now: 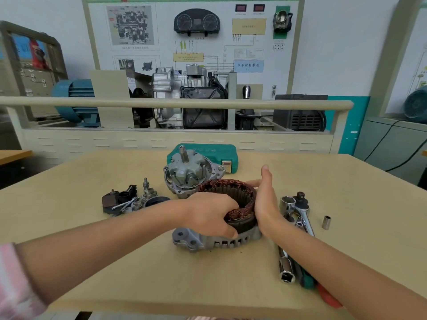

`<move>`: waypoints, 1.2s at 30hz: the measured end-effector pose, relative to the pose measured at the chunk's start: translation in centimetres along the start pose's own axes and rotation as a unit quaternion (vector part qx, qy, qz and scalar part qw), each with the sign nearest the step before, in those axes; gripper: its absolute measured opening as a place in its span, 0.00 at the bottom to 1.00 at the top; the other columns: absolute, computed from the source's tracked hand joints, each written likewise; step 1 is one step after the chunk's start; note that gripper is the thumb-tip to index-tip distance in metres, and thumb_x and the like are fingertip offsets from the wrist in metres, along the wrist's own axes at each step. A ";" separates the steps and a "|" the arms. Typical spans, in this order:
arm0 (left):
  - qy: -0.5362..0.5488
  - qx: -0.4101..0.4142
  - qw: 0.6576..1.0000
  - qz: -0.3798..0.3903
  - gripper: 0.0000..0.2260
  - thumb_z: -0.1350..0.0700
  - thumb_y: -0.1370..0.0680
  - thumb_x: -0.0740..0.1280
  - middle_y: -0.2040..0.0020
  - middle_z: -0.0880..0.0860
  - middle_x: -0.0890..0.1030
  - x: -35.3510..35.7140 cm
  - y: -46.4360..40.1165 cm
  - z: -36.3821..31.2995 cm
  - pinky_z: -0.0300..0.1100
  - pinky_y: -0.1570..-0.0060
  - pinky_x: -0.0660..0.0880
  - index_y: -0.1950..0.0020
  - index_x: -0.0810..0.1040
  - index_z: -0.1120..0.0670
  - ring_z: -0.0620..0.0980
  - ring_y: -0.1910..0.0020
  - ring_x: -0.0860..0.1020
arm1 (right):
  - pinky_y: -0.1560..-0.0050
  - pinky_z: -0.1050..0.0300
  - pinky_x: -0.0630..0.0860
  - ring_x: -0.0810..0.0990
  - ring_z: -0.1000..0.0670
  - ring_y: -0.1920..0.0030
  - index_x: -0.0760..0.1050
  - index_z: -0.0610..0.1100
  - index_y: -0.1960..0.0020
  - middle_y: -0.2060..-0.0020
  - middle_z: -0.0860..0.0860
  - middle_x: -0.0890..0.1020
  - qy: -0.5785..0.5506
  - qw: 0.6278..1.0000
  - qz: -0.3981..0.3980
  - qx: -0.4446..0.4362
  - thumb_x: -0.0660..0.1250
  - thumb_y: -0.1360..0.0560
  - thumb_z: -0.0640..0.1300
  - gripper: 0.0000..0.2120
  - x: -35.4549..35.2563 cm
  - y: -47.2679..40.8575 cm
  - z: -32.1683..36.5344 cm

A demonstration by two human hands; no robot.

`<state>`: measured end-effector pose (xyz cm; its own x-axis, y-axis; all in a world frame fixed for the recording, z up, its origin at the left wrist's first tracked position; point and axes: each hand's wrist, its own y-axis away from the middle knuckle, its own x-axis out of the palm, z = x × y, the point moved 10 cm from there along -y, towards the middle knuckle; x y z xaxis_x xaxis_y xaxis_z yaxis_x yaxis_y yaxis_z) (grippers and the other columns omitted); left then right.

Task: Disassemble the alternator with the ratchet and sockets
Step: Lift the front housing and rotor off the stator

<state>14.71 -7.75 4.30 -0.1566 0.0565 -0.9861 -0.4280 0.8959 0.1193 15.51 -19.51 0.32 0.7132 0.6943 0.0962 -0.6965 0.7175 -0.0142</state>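
A copper-wound stator ring (231,192) sits tilted in the silver rear housing (208,242) at the table's middle. My left hand (208,215) grips the ring's near-left rim, fingers curled over it. My right hand (265,199) presses flat against the ring's right side, thumb up, fingers reaching behind. Just behind stands the front housing with the rotor (187,174), shaft pointing up. The ratchet (302,211) lies to the right with a large socket (287,202) by its head.
Removed parts and bolts (131,202) lie at the left. A green socket case (208,155) stands behind the rotor. A small socket (326,222) stands at the right; a long socket (286,271) and a red-handled tool (328,296) lie near my right forearm.
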 end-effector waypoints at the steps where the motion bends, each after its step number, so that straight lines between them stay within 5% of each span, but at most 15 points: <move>1: 0.005 0.007 1.000 0.007 0.15 0.49 0.23 0.66 0.48 0.51 0.80 0.0 0.0 0.1 0.40 0.57 0.70 0.40 0.75 0.55 0.48 0.54 0.75 | 0.51 0.50 0.75 0.80 0.45 0.56 0.76 0.44 0.61 0.60 0.45 0.82 0.004 1.000 -0.018 -0.005 0.45 0.23 0.66 0.31 -0.3 0.1 0.0; 6: 0.005 0.054 0.998 -0.029 0.13 0.49 0.23 0.66 0.49 0.52 0.80 -0.4 0.6 -0.6 0.40 0.57 0.71 0.43 0.75 0.56 0.48 0.54 0.76 | 0.64 0.57 0.68 0.78 0.48 0.60 0.75 0.44 0.61 0.61 0.46 0.80 0.030 0.999 -0.031 -0.005 0.44 0.21 0.63 0.29 -0.6 0.4 0.5; 9: 0.048 0.119 0.969 -0.212 0.20 0.42 0.22 0.61 0.41 0.48 0.77 -2.5 2.7 -0.8 0.36 0.45 0.68 0.35 0.72 0.51 0.42 0.45 0.73 | 0.63 0.56 0.70 0.78 0.48 0.59 0.76 0.43 0.56 0.61 0.45 0.80 0.060 0.998 -0.008 -0.016 0.44 0.20 0.60 0.28 -0.5 0.6 0.5; 12: 0.179 -0.008 0.906 -0.383 0.29 0.35 0.23 0.54 0.32 0.44 0.66 -4.2 4.9 5.1 0.39 0.37 0.59 0.25 0.59 0.47 0.37 0.35 0.61 | 0.54 0.53 0.70 0.77 0.51 0.56 0.71 0.45 0.48 0.57 0.49 0.78 0.113 0.992 0.008 -0.048 0.44 0.21 0.60 0.23 0.0 1.3 0.0; 15: 0.425 -0.130 0.851 -0.280 0.31 0.33 0.25 0.53 0.32 0.42 0.69 0.5 3.7 9.8 0.37 0.38 0.59 0.27 0.65 0.48 0.37 0.38 0.65 | 0.54 0.54 0.64 0.71 0.58 0.60 0.65 0.48 0.47 0.61 0.55 0.73 0.146 0.987 -0.009 -0.069 0.44 0.20 0.59 0.18 0.2 1.9 0.1; 17: 0.531 -0.142 0.808 -0.212 0.32 0.27 0.29 0.57 0.37 0.40 0.76 3.7 1.7 9.6 0.40 0.35 0.64 0.32 0.71 0.45 0.39 0.39 0.72 | 0.50 0.52 0.68 0.74 0.54 0.58 0.68 0.46 0.46 0.59 0.52 0.76 0.139 0.988 -0.022 -0.066 0.43 0.21 0.60 0.22 0.0 1.9 0.2; 19: 0.579 -0.136 0.771 -0.228 0.29 0.32 0.27 0.59 0.38 0.49 0.79 5.1 1.7 9.9 0.48 0.33 0.66 0.32 0.73 0.48 0.49 0.37 0.75 | 0.41 0.46 0.70 0.76 0.47 0.49 0.72 0.46 0.44 0.51 0.47 0.79 0.118 0.992 -0.035 -0.039 0.41 0.22 0.63 0.29 -0.1 1.5 -0.3; 21: 0.581 -0.169 0.763 -0.228 0.26 0.35 0.23 0.57 0.36 0.50 0.77 5.5 1.8 10.4 0.48 0.34 0.67 0.31 0.72 0.49 0.50 0.36 0.74 | 0.37 0.44 0.68 0.76 0.44 0.44 0.73 0.46 0.40 0.46 0.45 0.79 0.104 0.994 -0.040 -0.006 0.40 0.24 0.66 0.33 -0.2 1.1 -0.7; 25: 0.564 -0.139 0.778 -0.241 0.31 0.21 0.39 0.57 0.44 0.36 0.80 4.6 2.8 8.9 0.37 0.43 0.68 0.43 0.76 0.35 0.32 0.45 0.75 | 0.39 0.45 0.70 0.78 0.45 0.48 0.76 0.46 0.48 0.51 0.45 0.81 0.089 0.996 -0.025 0.009 0.41 0.25 0.68 0.33 0.0 0.5 -0.5; 28: 0.547 -0.148 0.787 -0.243 0.35 0.24 0.38 0.52 0.33 0.43 0.67 4.6 2.9 7.6 0.48 0.28 0.58 0.34 0.66 0.36 0.40 0.33 0.63 | 0.45 0.49 0.74 0.80 0.45 0.54 0.77 0.46 0.53 0.56 0.44 0.82 0.053 0.998 0.020 0.033 0.42 0.23 0.66 0.32 0.4 0.1 -0.1; 31: 0.519 -0.188 0.802 -0.229 0.39 0.25 0.34 0.49 0.33 0.48 0.60 5.2 2.8 6.7 0.49 0.29 0.54 0.26 0.54 0.39 0.44 0.31 0.56 | 0.41 0.44 0.73 0.80 0.42 0.50 0.77 0.43 0.49 0.52 0.42 0.82 0.042 0.998 0.021 0.037 0.43 0.22 0.64 0.32 -0.1 -0.8 0.7; 33: 0.482 -0.229 0.795 -0.288 0.31 0.32 0.26 0.51 0.32 0.51 0.61 4.8 3.3 7.9 0.48 0.32 0.56 0.26 0.58 0.45 0.48 0.30 0.56 | 0.37 0.44 0.70 0.77 0.43 0.45 0.75 0.41 0.44 0.46 0.43 0.80 0.078 0.996 -0.036 0.019 0.43 0.20 0.59 0.29 -1.5 -1.1 1.0; 36: 0.501 -0.259 0.733 -0.379 0.26 0.38 0.23 0.57 0.32 0.52 0.65 3.6 3.6 10.7 0.45 0.35 0.59 0.29 0.63 0.49 0.50 0.31 0.62 | 0.43 0.50 0.70 0.74 0.46 0.45 0.72 0.41 0.42 0.45 0.44 0.77 0.083 0.995 -0.046 0.023 0.46 0.20 0.54 0.22 -2.0 0.2 0.1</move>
<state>22.12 0.39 -0.07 -0.1632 -0.9567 -0.2411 -0.9704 0.1998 -0.1356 13.94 -20.82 0.20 0.7748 0.6282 -0.0709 -0.6277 0.7778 0.0330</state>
